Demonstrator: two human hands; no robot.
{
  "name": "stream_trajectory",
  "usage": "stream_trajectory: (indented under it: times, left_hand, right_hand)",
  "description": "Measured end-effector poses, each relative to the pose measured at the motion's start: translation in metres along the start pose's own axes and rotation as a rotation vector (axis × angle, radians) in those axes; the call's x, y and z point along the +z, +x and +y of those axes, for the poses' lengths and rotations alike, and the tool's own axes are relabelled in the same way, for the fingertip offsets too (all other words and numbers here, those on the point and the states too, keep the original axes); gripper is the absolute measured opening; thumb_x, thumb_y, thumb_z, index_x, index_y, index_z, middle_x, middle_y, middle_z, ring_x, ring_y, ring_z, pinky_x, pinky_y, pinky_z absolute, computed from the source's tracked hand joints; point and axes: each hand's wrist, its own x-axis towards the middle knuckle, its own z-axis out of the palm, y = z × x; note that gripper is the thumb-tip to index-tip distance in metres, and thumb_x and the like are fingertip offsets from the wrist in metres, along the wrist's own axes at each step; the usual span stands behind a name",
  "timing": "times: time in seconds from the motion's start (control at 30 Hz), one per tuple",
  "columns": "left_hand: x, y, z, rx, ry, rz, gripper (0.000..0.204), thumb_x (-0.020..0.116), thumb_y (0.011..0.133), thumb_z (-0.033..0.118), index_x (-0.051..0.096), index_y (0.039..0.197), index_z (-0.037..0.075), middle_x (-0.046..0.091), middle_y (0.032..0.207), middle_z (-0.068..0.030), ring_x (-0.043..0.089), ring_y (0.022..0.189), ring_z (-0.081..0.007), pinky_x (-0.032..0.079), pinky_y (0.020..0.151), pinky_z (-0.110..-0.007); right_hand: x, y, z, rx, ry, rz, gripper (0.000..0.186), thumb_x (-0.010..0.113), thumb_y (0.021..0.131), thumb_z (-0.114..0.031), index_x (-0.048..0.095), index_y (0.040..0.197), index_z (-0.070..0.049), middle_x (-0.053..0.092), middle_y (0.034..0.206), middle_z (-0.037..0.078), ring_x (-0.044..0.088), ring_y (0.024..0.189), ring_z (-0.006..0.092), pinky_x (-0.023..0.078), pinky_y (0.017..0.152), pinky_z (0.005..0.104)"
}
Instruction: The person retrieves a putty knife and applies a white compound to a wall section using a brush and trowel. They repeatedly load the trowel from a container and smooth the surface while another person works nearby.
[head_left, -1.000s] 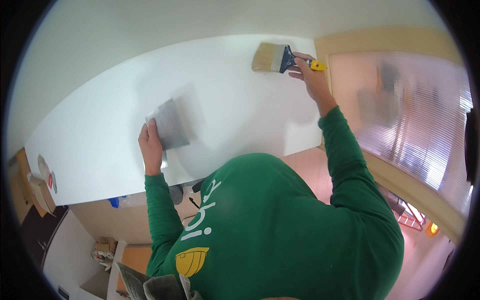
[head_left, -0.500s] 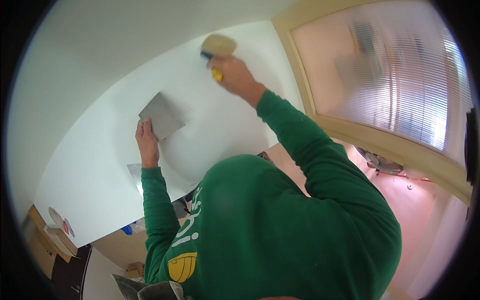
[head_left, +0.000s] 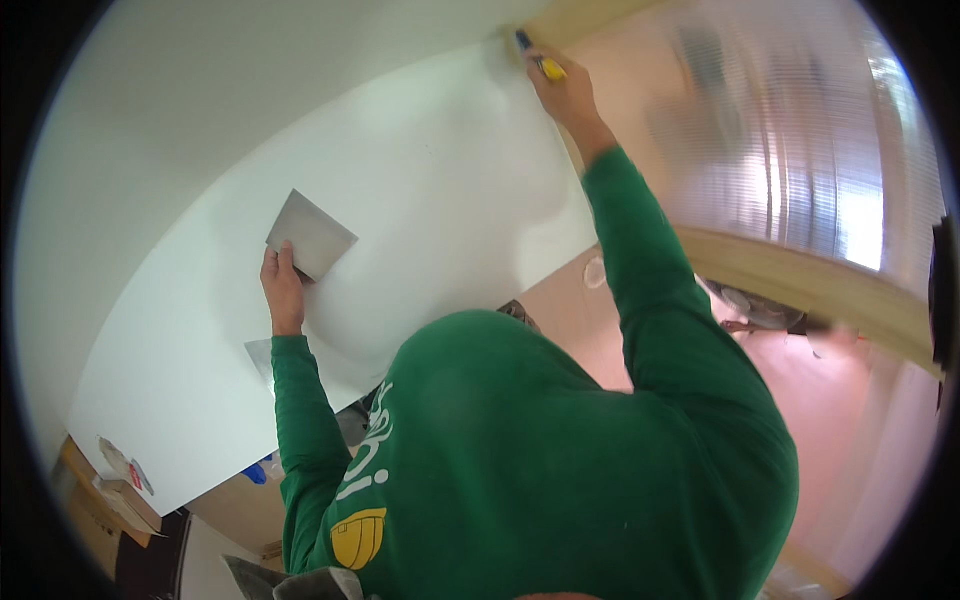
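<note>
Two hands up against a white wall (head_left: 400, 180). Lower left of the wall: cardboard boxes (head_left: 110, 490) on the floor, a blue item (head_left: 255, 472) beside them. Left hand (head_left: 283, 290), fingers pinching a grey metal scraper blade (head_left: 311, 236) flat on the wall. Green sleeve (head_left: 640, 260) across the wall's right edge. Right hand (head_left: 565, 92), fingers wrapped round a yellow-and-blue brush handle (head_left: 540, 60) at the wall's top right corner, by a wooden frame (head_left: 800, 290) and ribbed translucent panel (head_left: 800, 150).

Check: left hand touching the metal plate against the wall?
Touching. Head view shows the left hand with fingers on the lower corner of the grey metal plate.
</note>
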Motion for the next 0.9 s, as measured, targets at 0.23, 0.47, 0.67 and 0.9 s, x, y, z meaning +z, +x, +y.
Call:
stream_trajectory:
  times: [0.23,0.47,0.67,0.9]
  left_hand:
    - [-0.017,0.013,-0.012,0.137,0.225,-0.005,0.034,0.050,0.106,0.029,0.061,0.121,0.001,0.067,0.103,-0.0049,0.062,0.087,-0.0122,0.053,0.072,-0.030]
    - [-0.002,0.001,0.000,0.078,0.042,0.028,0.031,0.050,0.106,0.027,0.062,0.119,0.001,0.067,0.105,-0.0047,0.062,0.088,-0.0123,0.054,0.072,-0.030]
    - [-0.004,-0.002,0.000,0.043,0.096,0.015,0.029,0.050,0.106,0.027,0.063,0.116,0.002,0.067,0.102,-0.0039,0.062,0.086,-0.0115,0.052,0.068,-0.028]
    - [-0.009,0.013,0.001,0.025,0.085,-0.070,0.027,0.051,0.106,0.028,0.062,0.113,0.005,0.067,0.100,-0.0012,0.062,0.084,-0.0107,0.050,0.065,-0.027]
  right_hand:
    - [0.007,0.035,0.024,-0.160,-0.205,0.055,0.023,0.065,0.094,-0.029,0.073,0.111,-0.015,0.071,0.089,0.020,0.068,0.081,0.0382,0.054,0.073,0.0441]
    - [-0.050,-0.093,0.077,-0.070,-0.163,-0.125,0.020,0.070,0.091,-0.023,0.073,0.107,-0.011,0.071,0.083,0.014,0.064,0.071,0.0252,0.053,0.070,0.0350]
    - [-0.101,-0.213,0.040,0.327,-0.215,-0.028,0.017,0.071,0.088,-0.019,0.072,0.098,-0.006,0.071,0.084,0.018,0.067,0.072,0.0269,0.054,0.070,0.0367]
    - [0.044,-0.182,-0.033,0.236,0.043,0.070,0.020,0.070,0.088,-0.020,0.071,0.101,-0.005,0.071,0.080,0.019,0.070,0.069,0.0314,0.055,0.067,0.0365]
